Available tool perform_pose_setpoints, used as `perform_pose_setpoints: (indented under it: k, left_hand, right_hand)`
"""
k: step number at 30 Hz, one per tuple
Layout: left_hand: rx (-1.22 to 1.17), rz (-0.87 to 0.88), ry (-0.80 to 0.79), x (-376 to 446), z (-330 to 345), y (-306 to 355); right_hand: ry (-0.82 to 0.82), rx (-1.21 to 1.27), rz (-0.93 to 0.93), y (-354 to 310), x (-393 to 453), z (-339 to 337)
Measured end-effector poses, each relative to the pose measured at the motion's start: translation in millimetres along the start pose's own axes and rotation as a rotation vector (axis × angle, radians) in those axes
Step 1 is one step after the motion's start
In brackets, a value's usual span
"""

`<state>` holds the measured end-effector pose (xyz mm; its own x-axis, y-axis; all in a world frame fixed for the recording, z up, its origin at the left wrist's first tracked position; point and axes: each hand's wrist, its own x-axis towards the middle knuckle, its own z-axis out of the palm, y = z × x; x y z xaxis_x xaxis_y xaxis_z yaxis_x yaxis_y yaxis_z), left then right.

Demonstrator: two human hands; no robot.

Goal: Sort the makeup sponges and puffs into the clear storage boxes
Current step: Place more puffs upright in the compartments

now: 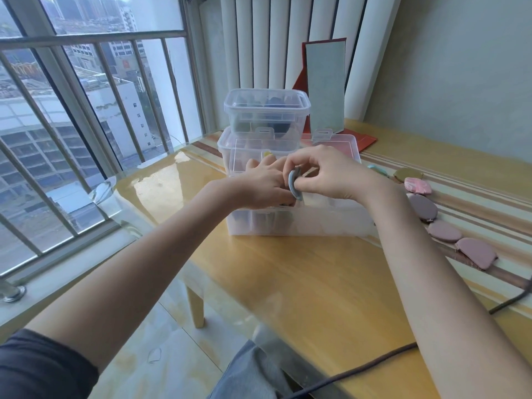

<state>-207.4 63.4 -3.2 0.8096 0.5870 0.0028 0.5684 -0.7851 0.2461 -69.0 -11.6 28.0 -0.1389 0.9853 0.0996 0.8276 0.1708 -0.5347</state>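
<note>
Pinching a grey-blue puff (294, 184) on edge, the right hand (328, 175) holds it over the open front box (299, 223); thumb and curled fingers close on the puff's rim, so that only a thin, curved, soft-looking crescent shows. No brand, label or writing can be read on the puff or the boxes. Just left of the grip, the left hand (259, 185) reaches down into the same box, touching the puff's lower edge; its fingers are mostly hidden, so whether they are spread or closed cannot be told. Behind the grip stand two stacked lidded boxes (266, 125), the upper one holding dark sponges. Right of the grip, a row of loose puffs (444, 223) lies on the striped cloth: olive, pink marbled, then several mauve. Farther behind, a red-backed mirror (325, 87) stands upright on the table (302, 283). A dark cable (374, 367) crosses the table's near edge.
</note>
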Motion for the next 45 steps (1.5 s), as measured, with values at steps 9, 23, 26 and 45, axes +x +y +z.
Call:
perform_pose_setpoints:
  k: [9, 23, 26, 45]
  left_hand:
    - [-0.025, 0.055, 0.034, 3.1, 5.8, -4.1]
    - [0.109, 0.037, 0.005, 7.8, 7.8, -8.2]
    - [0.107, 0.04, 0.032, 8.6, 9.7, -9.4]
    - [-0.018, 0.046, 0.077, 4.3, 4.9, -11.2]
  right_hand:
    - [0.004, 0.011, -0.026, 6.0, -1.7, -3.3]
    - [0.058, 0.138, -0.029, 11.1, -2.8, -7.1]
    - [0.031, 0.105, -0.028, 12.0, -2.8, -6.5]
    - [-0.003, -0.004, 0.008, 12.8, -2.3, -5.0]
